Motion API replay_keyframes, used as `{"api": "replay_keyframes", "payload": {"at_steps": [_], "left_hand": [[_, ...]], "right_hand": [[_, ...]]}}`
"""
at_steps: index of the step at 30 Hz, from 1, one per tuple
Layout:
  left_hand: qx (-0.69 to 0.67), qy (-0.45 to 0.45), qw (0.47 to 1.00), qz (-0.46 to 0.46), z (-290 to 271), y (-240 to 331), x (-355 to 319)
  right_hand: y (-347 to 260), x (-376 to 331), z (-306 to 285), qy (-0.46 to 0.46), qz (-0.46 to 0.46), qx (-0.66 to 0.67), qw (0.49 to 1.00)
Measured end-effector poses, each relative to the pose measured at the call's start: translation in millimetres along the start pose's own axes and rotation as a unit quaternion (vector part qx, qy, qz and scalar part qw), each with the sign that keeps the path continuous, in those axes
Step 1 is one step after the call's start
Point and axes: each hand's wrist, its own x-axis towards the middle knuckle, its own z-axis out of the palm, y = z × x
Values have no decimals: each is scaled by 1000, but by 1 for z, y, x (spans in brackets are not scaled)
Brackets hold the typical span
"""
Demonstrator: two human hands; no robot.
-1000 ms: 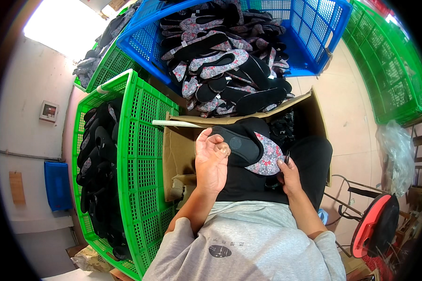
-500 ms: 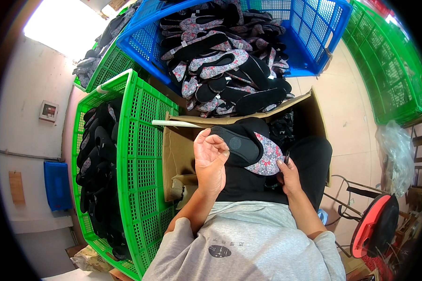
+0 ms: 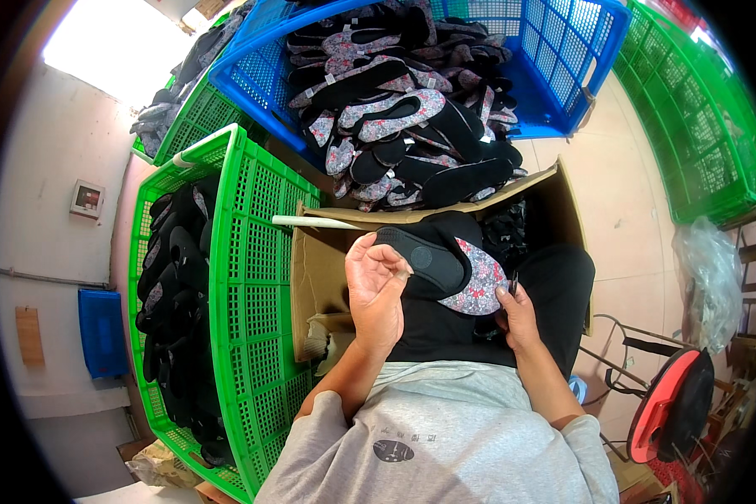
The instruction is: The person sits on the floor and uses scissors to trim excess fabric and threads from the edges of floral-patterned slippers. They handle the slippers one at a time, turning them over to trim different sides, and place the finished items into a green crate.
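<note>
A flat shoe [image 3: 481,281] with a grey, red-flecked floral upper and a black sole lies across my lap, sole side up. My right hand [image 3: 519,312] grips its toe end, thumb on the floral fabric. A small dark tool tip [image 3: 514,280] shows by that thumb; its kind is unclear. Beside the heel end of the sole, my left hand [image 3: 376,286] is turned palm up with curled fingers and the thumb pressed in. What it pinches, if anything, is too small to make out.
An open cardboard box [image 3: 319,273] stands before my knees, a pale rod [image 3: 319,222] across its edge. Beyond it, a blue crate [image 3: 554,126] overflows with floral shoes. Left stands a green crate [image 3: 265,311] of dark shoes; right, green crates [image 3: 689,118] and a red-and-black round-seated stool [image 3: 668,403].
Almost nothing differs. My left fingers have shifted very slightly beside the sole, while the shoe and my right hand stay in place.
</note>
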Motion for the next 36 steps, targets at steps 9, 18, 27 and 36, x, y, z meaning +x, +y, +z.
{"api": "replay_keyframes", "payload": {"at_steps": [9,18,27,36], "left_hand": [[-3,-1,1000,-1,0,0,0],[127,77,989,9,-46,17,15],[314,154,929,-118,-104,6,3],[218,-85,966,-107,-25,-27,-35]], "right_hand": [[1,0,-2,-6,-4,0,1000],[1,1,-2,0,0,-2,1000],[1,2,-1,20,0,12,1000],[2,1,2,-32,-15,47,998]]}}
